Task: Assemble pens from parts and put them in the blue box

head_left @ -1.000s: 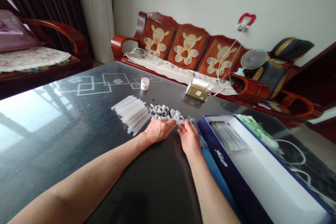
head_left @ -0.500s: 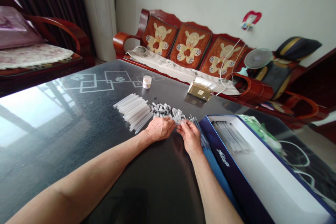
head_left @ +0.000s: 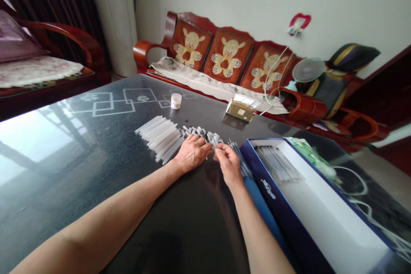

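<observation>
Left of the blue box, the left hand and right hand had their fingertips close together at the near edge of the small white-and-black parts; whether either grasped one, I could not tell. The translucent tubes lay farther left of the box. Good work here probably called for steady wrists, a light pinch and straight alignment.

Forearms extended forward, converging. Left hand: back upward, fingers bent. Right hand: fingers bent toward left hand. Hands close together; fingertip closure unclear.
</observation>
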Tool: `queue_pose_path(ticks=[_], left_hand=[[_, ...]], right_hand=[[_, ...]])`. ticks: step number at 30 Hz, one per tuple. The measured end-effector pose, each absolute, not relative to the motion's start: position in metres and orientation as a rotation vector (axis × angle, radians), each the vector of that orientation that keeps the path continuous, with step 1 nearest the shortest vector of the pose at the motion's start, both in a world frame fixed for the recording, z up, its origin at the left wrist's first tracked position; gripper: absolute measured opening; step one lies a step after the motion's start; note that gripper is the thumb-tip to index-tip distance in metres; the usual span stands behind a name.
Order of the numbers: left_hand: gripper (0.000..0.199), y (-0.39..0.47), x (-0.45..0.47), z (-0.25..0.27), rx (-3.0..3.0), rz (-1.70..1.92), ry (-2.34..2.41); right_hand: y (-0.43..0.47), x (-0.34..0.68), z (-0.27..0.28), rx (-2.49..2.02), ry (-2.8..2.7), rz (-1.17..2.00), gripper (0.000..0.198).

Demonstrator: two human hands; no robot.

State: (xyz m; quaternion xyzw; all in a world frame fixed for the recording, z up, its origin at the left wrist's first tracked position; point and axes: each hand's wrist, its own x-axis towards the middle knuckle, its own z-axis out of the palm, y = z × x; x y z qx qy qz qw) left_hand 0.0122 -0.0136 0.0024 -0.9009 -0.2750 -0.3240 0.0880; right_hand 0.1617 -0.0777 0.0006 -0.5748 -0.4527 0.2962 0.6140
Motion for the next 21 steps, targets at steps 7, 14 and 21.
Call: queue_pose_path(ticks=[7,14,21], left_hand=[[0.03,-0.01,0.011,-0.005,-2.653,-1.143,-0.626],[0.043,-0.009,0.01,-0.002,-2.645,-1.32,-0.789],[0.041,-0.005,0.009,-0.007,-2.701,-1.342,-0.845]], right_hand=[[-0.092,0.169,0.039,-1.639,-1.853,0.138,0.015],[-0.127,0.259,0.091,-1.855,-1.728,-0.276,0.017],[-0.147,0.336,0.074,-2.615,-1.518,-0.229,0.021]])
